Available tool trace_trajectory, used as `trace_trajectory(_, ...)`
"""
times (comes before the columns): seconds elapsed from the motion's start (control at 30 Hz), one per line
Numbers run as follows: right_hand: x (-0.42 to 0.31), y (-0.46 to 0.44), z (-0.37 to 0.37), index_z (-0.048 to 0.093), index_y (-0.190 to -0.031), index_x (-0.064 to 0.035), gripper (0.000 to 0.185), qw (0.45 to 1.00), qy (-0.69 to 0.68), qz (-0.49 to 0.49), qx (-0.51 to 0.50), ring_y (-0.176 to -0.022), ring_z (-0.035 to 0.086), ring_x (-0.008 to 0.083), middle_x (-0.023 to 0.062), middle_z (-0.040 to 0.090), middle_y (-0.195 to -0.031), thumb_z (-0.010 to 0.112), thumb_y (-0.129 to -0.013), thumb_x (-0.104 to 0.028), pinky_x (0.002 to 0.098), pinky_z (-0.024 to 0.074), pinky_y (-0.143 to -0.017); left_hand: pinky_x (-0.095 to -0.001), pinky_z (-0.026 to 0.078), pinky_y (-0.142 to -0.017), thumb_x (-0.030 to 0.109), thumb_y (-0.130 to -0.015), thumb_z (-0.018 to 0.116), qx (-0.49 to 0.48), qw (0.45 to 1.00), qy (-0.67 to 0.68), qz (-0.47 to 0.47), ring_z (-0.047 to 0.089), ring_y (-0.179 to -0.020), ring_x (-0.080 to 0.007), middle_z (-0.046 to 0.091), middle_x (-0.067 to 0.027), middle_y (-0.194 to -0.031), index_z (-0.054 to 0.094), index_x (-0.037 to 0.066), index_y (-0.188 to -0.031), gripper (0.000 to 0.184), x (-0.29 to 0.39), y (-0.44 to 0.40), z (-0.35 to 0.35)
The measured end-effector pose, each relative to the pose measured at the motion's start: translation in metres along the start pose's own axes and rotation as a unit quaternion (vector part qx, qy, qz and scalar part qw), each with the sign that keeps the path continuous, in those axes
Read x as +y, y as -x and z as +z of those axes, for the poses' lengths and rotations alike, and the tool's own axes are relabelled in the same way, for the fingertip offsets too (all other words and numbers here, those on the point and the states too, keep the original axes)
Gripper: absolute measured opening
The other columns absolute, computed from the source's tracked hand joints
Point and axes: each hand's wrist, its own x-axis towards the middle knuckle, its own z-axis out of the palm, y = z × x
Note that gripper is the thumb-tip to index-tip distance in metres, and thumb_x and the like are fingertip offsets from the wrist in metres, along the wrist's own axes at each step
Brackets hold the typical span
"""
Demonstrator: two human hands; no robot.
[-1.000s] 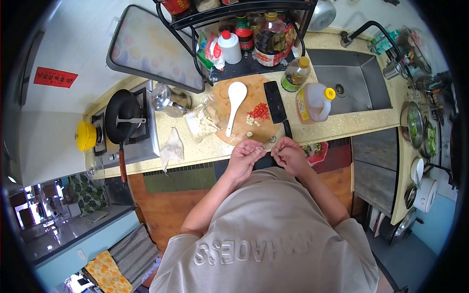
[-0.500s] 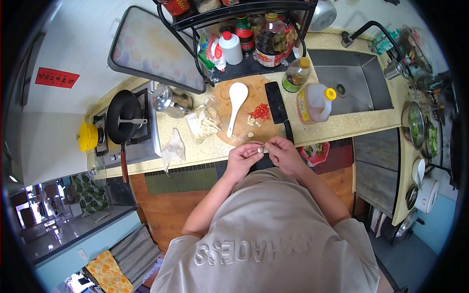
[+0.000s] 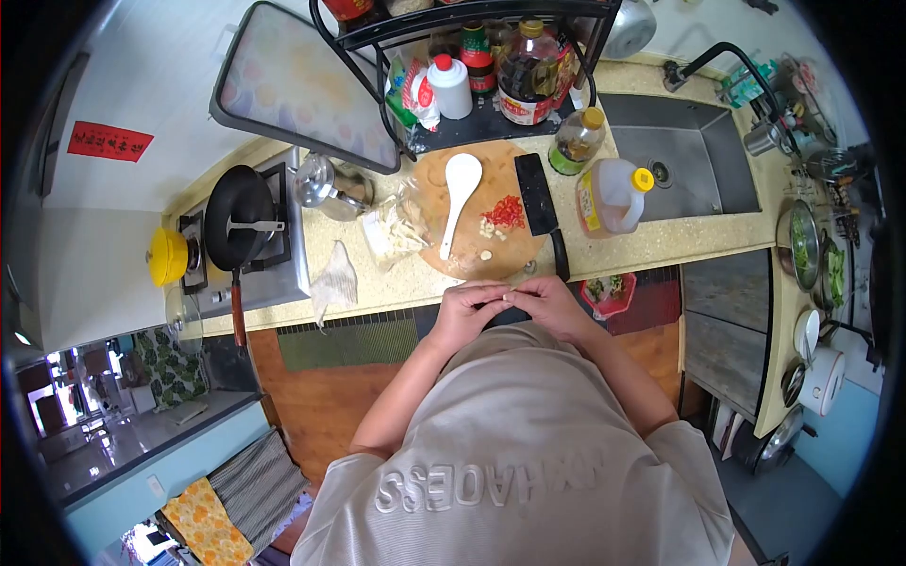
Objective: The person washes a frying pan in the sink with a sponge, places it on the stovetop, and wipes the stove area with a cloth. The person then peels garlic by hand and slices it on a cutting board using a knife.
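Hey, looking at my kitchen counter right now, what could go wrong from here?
The cleaver's handle points toward the counter edge near your right hand, so an elbow or sleeve might knock it. The wok's handle juts past the edge by the stove and could get bumped. The cloth hangs partly over the edge and may slip off.

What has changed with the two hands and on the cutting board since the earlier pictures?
The right hand has moved in toward the left hand; their fingertips now appear to meet. The small pale piece seen between them before is now hidden, so I cannot tell whether it is held. The white spoon, knife and chopped red pieces stayed on the cutting board.
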Motion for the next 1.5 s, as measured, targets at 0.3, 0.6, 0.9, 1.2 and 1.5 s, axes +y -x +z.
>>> trace_trajectory(0.3, -0.001, 0.004, 0.000, 0.072, -0.091, 0.0018, 0.017, 1.000, 0.011, 0.023, 0.009, -0.067, 0.054, 0.0049, 0.0002, 0.065, -0.076, 0.063, -0.090, -0.013, 0.0232, 0.0435, -0.058, -0.0261, 0.056, -0.076, 0.000, -0.080, 0.074, -0.013, 1.000, -0.027, 0.005, 0.069, -0.084, -0.0158, 0.071, -0.0135, -0.101, 0.073, 0.000, -0.101, 0.021, -0.005, 0.003, -0.002)
trace_trajectory(0.6, -0.002, 0.005, 0.000, 0.072, -0.089, -0.0019, 0.015, 1.000, -0.013, 0.007, 0.024, -0.055, 0.044, 0.0025, -0.0057, 0.056, -0.067, 0.062, -0.090, -0.013, 0.0214, 0.0313, -0.047, -0.0258, 0.053, -0.085, -0.008, -0.086, 0.065, -0.012, 0.962, 0.246, -0.118, 0.066, -0.095, -0.0132, 0.068, -0.0113, -0.108, 0.066, -0.005, -0.110, 0.024, -0.010, 0.009, 0.005)
trace_trajectory(0.9, -0.004, 0.008, -0.002, 0.069, -0.090, -0.0017, 0.012, 0.999, -0.051, 0.004, 0.014, -0.057, 0.045, 0.0003, -0.0053, 0.057, -0.068, 0.065, -0.090, -0.012, 0.0182, 0.0311, -0.048, -0.0249, 0.053, -0.084, -0.007, -0.086, 0.066, -0.012, 0.944, 0.305, -0.125, 0.065, -0.093, -0.0121, 0.068, -0.0092, -0.108, 0.065, -0.004, -0.111, 0.025, -0.010, 0.009, 0.008)
trace_trajectory(1.2, -0.016, 0.012, -0.002, 0.072, -0.087, 0.0007, 0.015, 1.000, 0.006, 0.020, -0.018, -0.068, 0.056, 0.0047, 0.0009, 0.067, -0.077, 0.071, -0.087, -0.015, 0.0213, 0.0447, -0.060, -0.0239, 0.054, -0.077, -0.003, -0.080, 0.074, -0.046, 0.996, 0.056, -0.045, 0.066, -0.085, -0.0118, 0.069, -0.0093, -0.099, 0.071, -0.002, -0.100, 0.021, -0.004, 0.005, 0.001)
trace_trajectory(1.5, 0.000, 0.014, -0.005, 0.070, -0.087, -0.0007, 0.019, 0.999, 0.009, 0.030, -0.016, -0.057, 0.045, 0.0017, -0.0045, 0.059, -0.067, 0.067, -0.091, -0.019, 0.0202, 0.0332, -0.049, -0.0237, 0.055, -0.075, -0.004, -0.081, 0.073, -0.060, 0.990, 0.105, -0.078, 0.067, -0.085, -0.0111, 0.069, -0.0093, -0.098, 0.071, -0.002, -0.101, 0.020, -0.007, 0.010, 0.005)
